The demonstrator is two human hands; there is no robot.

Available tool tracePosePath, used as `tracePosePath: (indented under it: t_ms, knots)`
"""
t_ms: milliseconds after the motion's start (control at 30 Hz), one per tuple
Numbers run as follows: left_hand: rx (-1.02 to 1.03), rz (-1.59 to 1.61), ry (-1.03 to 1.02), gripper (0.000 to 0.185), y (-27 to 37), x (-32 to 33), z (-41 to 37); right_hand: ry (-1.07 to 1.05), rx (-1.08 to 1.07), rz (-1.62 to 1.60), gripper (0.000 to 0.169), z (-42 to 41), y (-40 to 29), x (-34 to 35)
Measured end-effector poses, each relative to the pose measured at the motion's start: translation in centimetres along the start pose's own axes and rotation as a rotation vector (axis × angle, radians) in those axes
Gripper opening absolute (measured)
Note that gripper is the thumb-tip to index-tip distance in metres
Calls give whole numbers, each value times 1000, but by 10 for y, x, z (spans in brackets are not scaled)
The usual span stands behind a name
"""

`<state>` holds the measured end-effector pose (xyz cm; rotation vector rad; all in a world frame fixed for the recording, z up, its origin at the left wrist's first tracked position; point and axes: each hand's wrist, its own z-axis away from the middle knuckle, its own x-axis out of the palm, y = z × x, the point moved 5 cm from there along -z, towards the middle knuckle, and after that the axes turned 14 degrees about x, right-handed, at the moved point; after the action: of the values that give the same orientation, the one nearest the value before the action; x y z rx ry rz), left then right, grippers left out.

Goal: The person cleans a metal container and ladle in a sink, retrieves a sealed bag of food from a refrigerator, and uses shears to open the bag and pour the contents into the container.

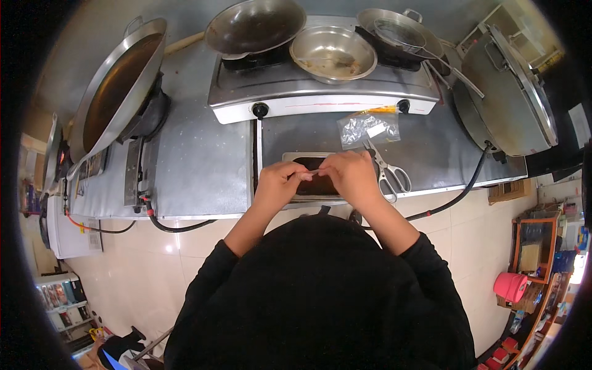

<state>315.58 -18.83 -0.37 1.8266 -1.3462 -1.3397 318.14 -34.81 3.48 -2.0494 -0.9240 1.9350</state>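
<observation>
My left hand (280,183) and my right hand (350,175) meet in front of me, fingertips pinched on a small pale strip (315,171). What the strip is, I cannot tell. Both hands are above a rectangular metal tray (296,156) with a dark inside; they hide much of it. Kitchen scissors (392,175) with metal handles lie just right of my right hand, blades partly spread. Beyond them is a clear plastic bag (365,132) with a white label and an orange-yellow top edge.
A two-burner gas stove (319,95) carries a dark wok (256,27), a steel bowl (334,53) with food scraps and a pan with a wire strainer (400,34). A large wok (120,88) stands left, a lidded pot (502,97) right. A gas hose (455,203) hangs along the counter edge.
</observation>
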Motion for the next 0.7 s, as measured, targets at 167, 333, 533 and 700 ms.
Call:
tracePosePath:
  t_ms: [167, 333, 533, 700]
  knots:
    - [41, -74, 4, 2, 0, -1, -8, -165, 57, -293, 5, -4, -1, 12]
    - [-30, 30, 70, 12, -18, 5, -9, -93, -35, -402, 4, -1, -13, 20]
    - [52, 47, 94, 14, -11, 6, -13, -74, -1, -426, 5, -11, -3, 17]
    - [-3, 132, 109, 7, -13, 12, -7, -31, 175, -411, 9, -15, 11, 14]
